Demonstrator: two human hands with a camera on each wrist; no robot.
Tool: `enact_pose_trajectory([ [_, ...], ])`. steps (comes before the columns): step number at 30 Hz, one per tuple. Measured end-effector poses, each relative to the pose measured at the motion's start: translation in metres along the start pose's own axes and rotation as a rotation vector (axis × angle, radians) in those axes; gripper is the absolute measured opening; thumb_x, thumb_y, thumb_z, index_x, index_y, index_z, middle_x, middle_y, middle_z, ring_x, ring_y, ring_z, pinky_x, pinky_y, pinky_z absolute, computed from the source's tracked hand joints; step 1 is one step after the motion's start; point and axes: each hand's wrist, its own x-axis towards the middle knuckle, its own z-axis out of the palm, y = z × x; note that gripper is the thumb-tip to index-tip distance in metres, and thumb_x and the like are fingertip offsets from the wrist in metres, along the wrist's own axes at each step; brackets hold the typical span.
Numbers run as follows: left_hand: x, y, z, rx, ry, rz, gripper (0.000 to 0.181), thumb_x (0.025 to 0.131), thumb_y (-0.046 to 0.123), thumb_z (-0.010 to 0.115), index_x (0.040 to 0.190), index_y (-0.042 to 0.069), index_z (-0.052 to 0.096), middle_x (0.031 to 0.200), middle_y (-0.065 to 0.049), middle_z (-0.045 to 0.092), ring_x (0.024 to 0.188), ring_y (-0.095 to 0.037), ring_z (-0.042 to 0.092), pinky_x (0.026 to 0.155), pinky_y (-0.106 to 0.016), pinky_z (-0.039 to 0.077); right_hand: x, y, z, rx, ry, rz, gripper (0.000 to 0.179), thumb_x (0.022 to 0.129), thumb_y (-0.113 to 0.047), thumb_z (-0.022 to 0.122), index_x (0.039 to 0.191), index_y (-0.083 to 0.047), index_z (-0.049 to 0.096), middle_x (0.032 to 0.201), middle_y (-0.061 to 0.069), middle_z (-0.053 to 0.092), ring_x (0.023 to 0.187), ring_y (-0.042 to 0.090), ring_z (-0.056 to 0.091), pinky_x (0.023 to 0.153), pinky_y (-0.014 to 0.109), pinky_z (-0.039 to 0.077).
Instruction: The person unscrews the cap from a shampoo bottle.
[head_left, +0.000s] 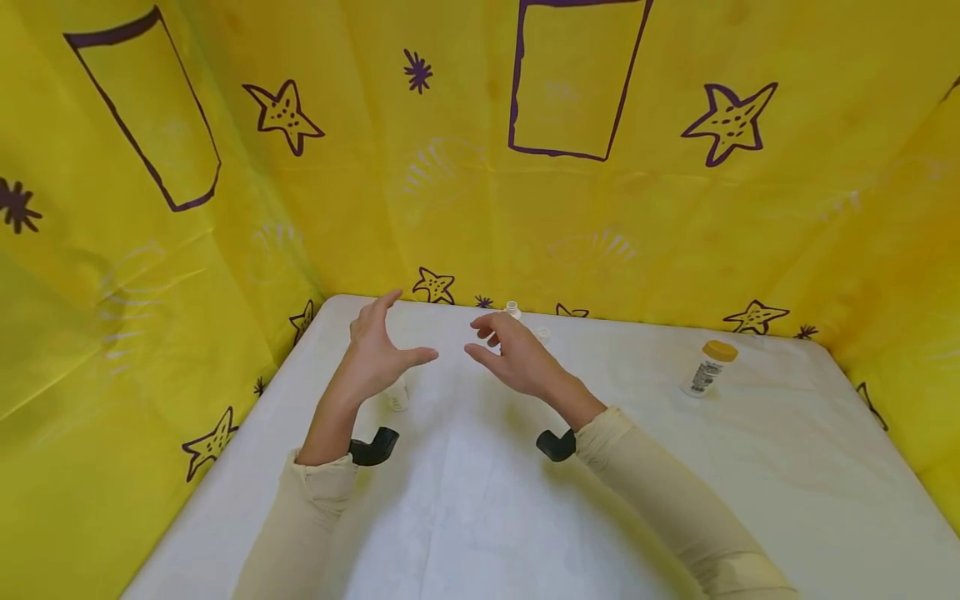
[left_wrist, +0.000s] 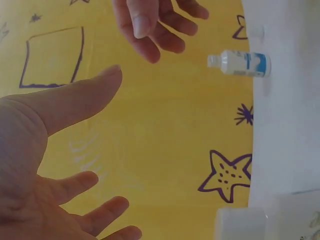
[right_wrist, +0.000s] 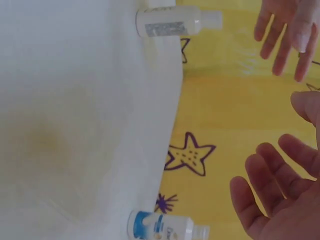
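Both hands are raised over the white table, facing each other and apart. My left hand (head_left: 375,354) has its thumb spread wide from the fingers and holds nothing. My right hand (head_left: 521,357) is also empty, its fingers loosely bent. Below the left hand stands a white bottle (head_left: 397,394), partly hidden by it; the right wrist view shows its label and white cap (right_wrist: 211,20). Beyond the right hand is an uncapped white bottle (head_left: 512,309) with a blue label, seen better in the left wrist view. A small pale cap-like piece (head_left: 542,335) lies near it.
A white bottle with a yellow cap (head_left: 708,369) stands at the right of the table (head_left: 465,517). Yellow cloth walls (head_left: 480,208) with drawn starfish rise along the back and sides. Black wrist mounts (head_left: 375,447) sit under both wrists.
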Motion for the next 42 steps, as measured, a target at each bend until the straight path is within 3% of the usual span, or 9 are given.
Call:
enact_pose_trajectory([
  [11, -0.005, -0.038, 0.007, 0.021, -0.046, -0.104, 0.107, 0.083, 0.032, 0.085, 0.164, 0.017, 0.016, 0.166, -0.022, 0.019, 0.149, -0.043, 0.026, 0.115, -0.066, 0.034, 0.008, -0.010, 0.026, 0.039, -0.072, -0.007, 0.041, 0.100, -0.035, 0.066, 0.133, -0.010, 0.059, 0.129, 0.008, 0.063, 0.109, 0.019, 0.061, 0.097, 0.035, 0.054],
  [20, -0.007, -0.058, 0.012, 0.013, -0.074, -0.157, 0.107, 0.084, 0.029, 0.084, 0.163, 0.014, 0.015, 0.163, -0.024, 0.022, 0.144, -0.046, 0.035, 0.113, -0.063, 0.039, 0.021, -0.024, 0.051, 0.075, -0.126, 0.004, 0.040, 0.101, -0.034, 0.065, 0.133, -0.011, 0.060, 0.129, 0.009, 0.064, 0.107, 0.018, 0.062, 0.094, 0.031, 0.054],
  [26, -0.006, -0.073, 0.017, -0.021, -0.106, -0.170, 0.103, 0.085, 0.023, 0.083, 0.162, 0.009, 0.017, 0.162, -0.024, 0.029, 0.142, -0.044, 0.044, 0.111, -0.057, 0.044, 0.029, -0.033, 0.068, 0.074, -0.151, -0.009, 0.043, 0.101, -0.032, 0.065, 0.137, -0.009, 0.060, 0.127, 0.008, 0.064, 0.109, 0.021, 0.063, 0.094, 0.028, 0.054],
  [30, -0.006, -0.082, 0.019, -0.018, -0.138, -0.159, 0.094, 0.087, 0.025, 0.080, 0.159, 0.001, 0.025, 0.156, -0.025, 0.042, 0.136, -0.043, 0.052, 0.108, -0.055, 0.048, 0.032, -0.035, 0.076, 0.055, -0.162, -0.025, 0.046, 0.098, -0.031, 0.069, 0.137, -0.008, 0.060, 0.128, 0.009, 0.063, 0.113, 0.028, 0.065, 0.096, 0.029, 0.054],
  [33, -0.006, -0.087, 0.019, 0.011, -0.135, -0.112, 0.071, 0.087, 0.026, 0.080, 0.144, -0.002, 0.049, 0.135, -0.023, 0.063, 0.115, -0.038, 0.064, 0.095, -0.046, 0.054, 0.033, -0.035, 0.082, 0.045, -0.161, -0.019, 0.048, 0.097, -0.031, 0.071, 0.137, -0.007, 0.060, 0.127, 0.010, 0.063, 0.113, 0.029, 0.065, 0.095, 0.028, 0.054],
  [36, -0.006, -0.090, 0.022, 0.040, -0.123, -0.055, 0.041, 0.086, 0.023, 0.082, 0.118, 0.002, 0.069, 0.107, -0.015, 0.074, 0.091, -0.027, 0.065, 0.078, -0.034, 0.051, 0.032, -0.035, 0.086, 0.041, -0.164, 0.000, 0.049, 0.097, -0.031, 0.071, 0.138, -0.008, 0.060, 0.125, 0.010, 0.064, 0.110, 0.029, 0.065, 0.091, 0.026, 0.053],
  [39, -0.006, -0.091, 0.025, 0.062, -0.124, -0.008, 0.025, 0.084, 0.021, 0.083, 0.102, 0.006, 0.074, 0.092, -0.009, 0.076, 0.082, -0.019, 0.062, 0.071, -0.030, 0.046, 0.031, -0.033, 0.090, 0.037, -0.165, 0.008, 0.048, 0.097, -0.032, 0.070, 0.138, -0.008, 0.061, 0.121, 0.010, 0.065, 0.106, 0.026, 0.065, 0.086, 0.023, 0.052],
  [42, -0.007, -0.089, 0.028, 0.064, -0.125, 0.003, 0.021, 0.083, 0.020, 0.084, 0.099, 0.009, 0.076, 0.089, -0.005, 0.077, 0.081, -0.018, 0.062, 0.071, -0.029, 0.045, 0.029, -0.032, 0.092, 0.023, -0.152, 0.002, 0.041, 0.097, -0.032, 0.070, 0.131, -0.009, 0.066, 0.115, 0.008, 0.066, 0.099, 0.020, 0.063, 0.082, 0.021, 0.050],
])
